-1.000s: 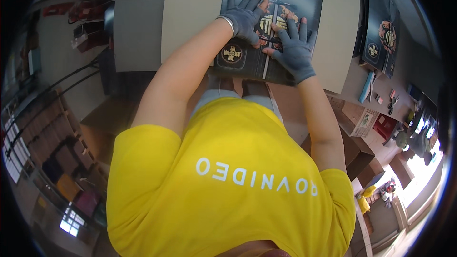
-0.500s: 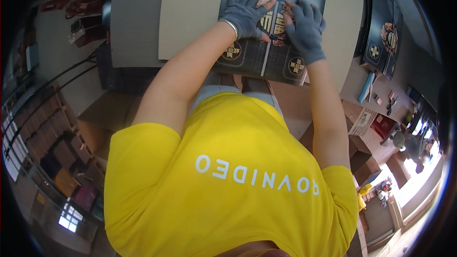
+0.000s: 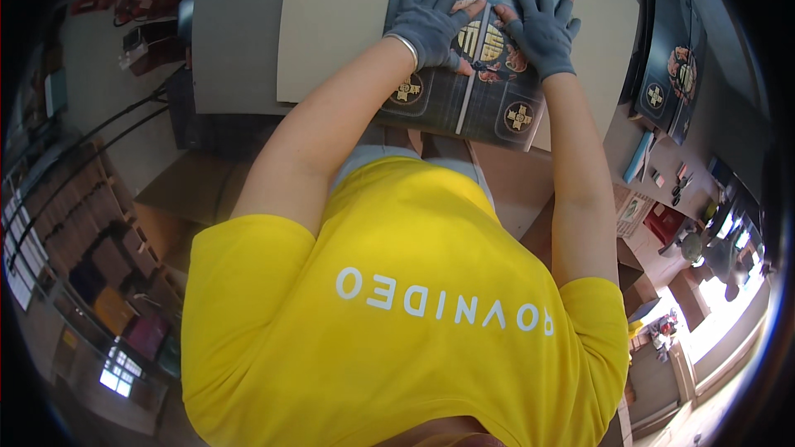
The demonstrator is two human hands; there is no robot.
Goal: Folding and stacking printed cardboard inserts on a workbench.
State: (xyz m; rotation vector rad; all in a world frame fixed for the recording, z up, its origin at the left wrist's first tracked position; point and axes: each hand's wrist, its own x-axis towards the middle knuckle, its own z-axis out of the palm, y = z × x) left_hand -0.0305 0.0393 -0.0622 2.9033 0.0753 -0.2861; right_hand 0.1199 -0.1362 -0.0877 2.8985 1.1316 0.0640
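Note:
A dark printed cover [image 3: 493, 112] with gold emblems and reddish patterns lies flat on a large cream board [image 3: 331, 25]. Down its middle runs a narrow pale strip [image 3: 464, 103] between the two printed halves. My left hand [image 3: 431, 31], in a grey glove with bare fingertips, rests on the left half, fingers spread and the tips close to the strip. On the right half lies my right hand [image 3: 542, 33], gloved alike, with its fingers fanned out and its thumb toward the strip. Neither hand holds anything that shows.
Similar dark printed covers [image 3: 667, 66] lie stacked on the table's right side. Nearer me there are a blue flat item [image 3: 638, 157] and scissors [image 3: 681, 188]. A cardboard box [image 3: 186, 190] stands below the table at left. A red stool [image 3: 665, 222] is on the floor at right.
My right hand has moved up and to the right across the cover, uncovering more of the central emblem, and its fingers have spread. My left hand stays nearly in place.

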